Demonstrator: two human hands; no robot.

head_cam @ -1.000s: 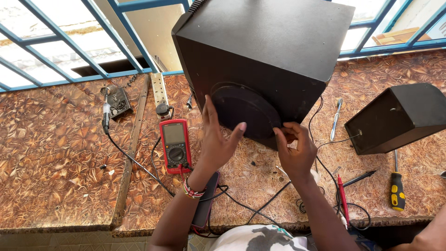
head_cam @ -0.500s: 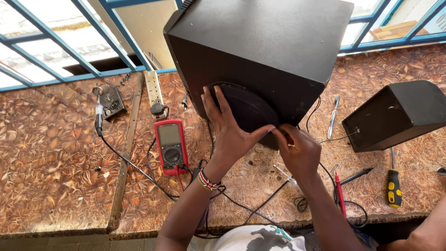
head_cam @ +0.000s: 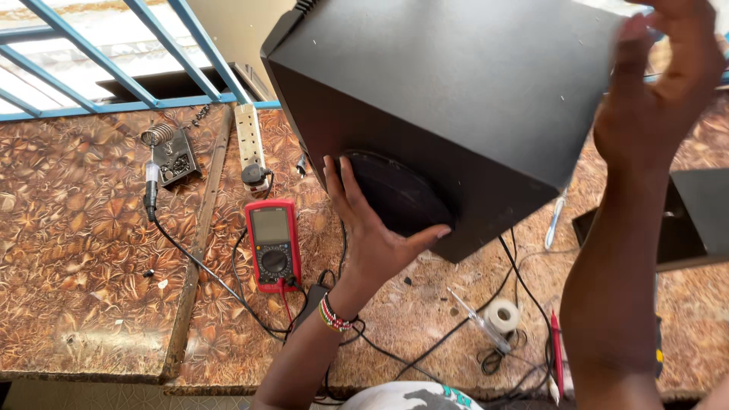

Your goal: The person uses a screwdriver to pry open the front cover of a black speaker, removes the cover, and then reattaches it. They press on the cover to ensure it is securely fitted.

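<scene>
A large black speaker box (head_cam: 456,83) is tilted up off the patterned brown table (head_cam: 76,250), its round driver (head_cam: 399,193) facing me. My left hand (head_cam: 372,228) presses flat against the driver's left rim, fingers spread, a beaded bracelet on the wrist. My right hand (head_cam: 661,91) is raised at the box's upper right edge, blurred, fingers around its far side. The box fills the upper middle of the head view and hides the table behind it.
A red multimeter (head_cam: 272,244) lies left of my left hand with its leads trailing. A soldering iron and its stand (head_cam: 163,152), a white power strip (head_cam: 249,140), a small black speaker (head_cam: 695,220), a tape roll (head_cam: 503,315), red pen (head_cam: 557,353) and cables sit around.
The view moved closer. My right hand left the driver's lower rim and rose to the box's upper right edge. The box tipped further towards me; my left hand stayed on the driver.
</scene>
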